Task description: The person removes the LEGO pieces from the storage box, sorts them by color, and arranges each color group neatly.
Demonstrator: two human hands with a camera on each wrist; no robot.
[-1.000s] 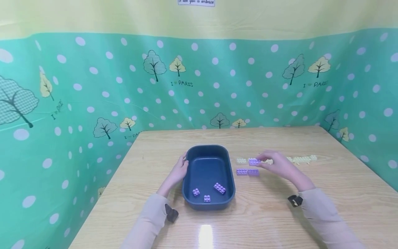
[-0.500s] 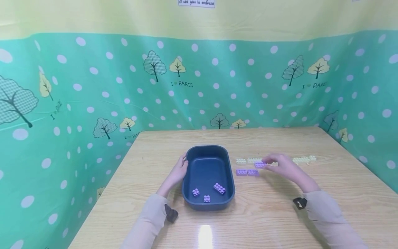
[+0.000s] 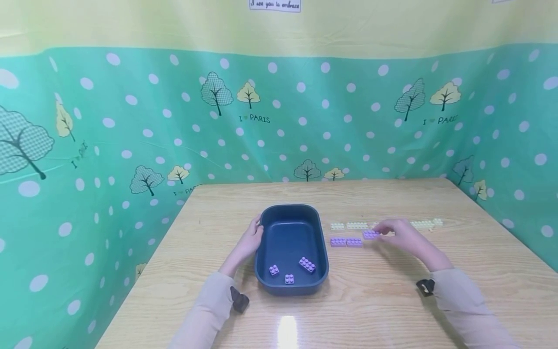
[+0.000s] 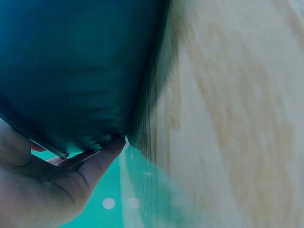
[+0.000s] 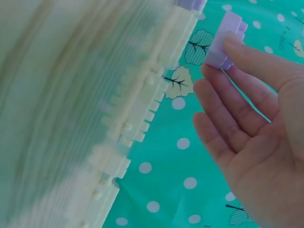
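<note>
My left hand (image 3: 251,238) grips the left side of a dark blue rectangular tray (image 3: 287,242); in the left wrist view its fingers lie against the tray's outer wall. Several purple toy bricks (image 3: 307,264) lie near the tray's front end. My right hand (image 3: 402,236) pinches another purple studded building brick (image 5: 222,45) by its end between thumb and fingers. In the right wrist view the brick is held up off the table, the other fingers loosely bent. Just left of it, two purple bricks (image 3: 346,242) lie end to end on the table.
Behind the purple bricks runs a row of cream bricks (image 3: 357,226), partly hidden by my right hand and continuing right to more cream bricks (image 3: 422,224). The wooden table (image 3: 348,310) ends at a green dotted curtain (image 3: 270,145) at the back and sides.
My right hand has carried the purple brick from over the cream row to the right and toward me, beside the end of the purple pair. The left hand and tray stay put.
</note>
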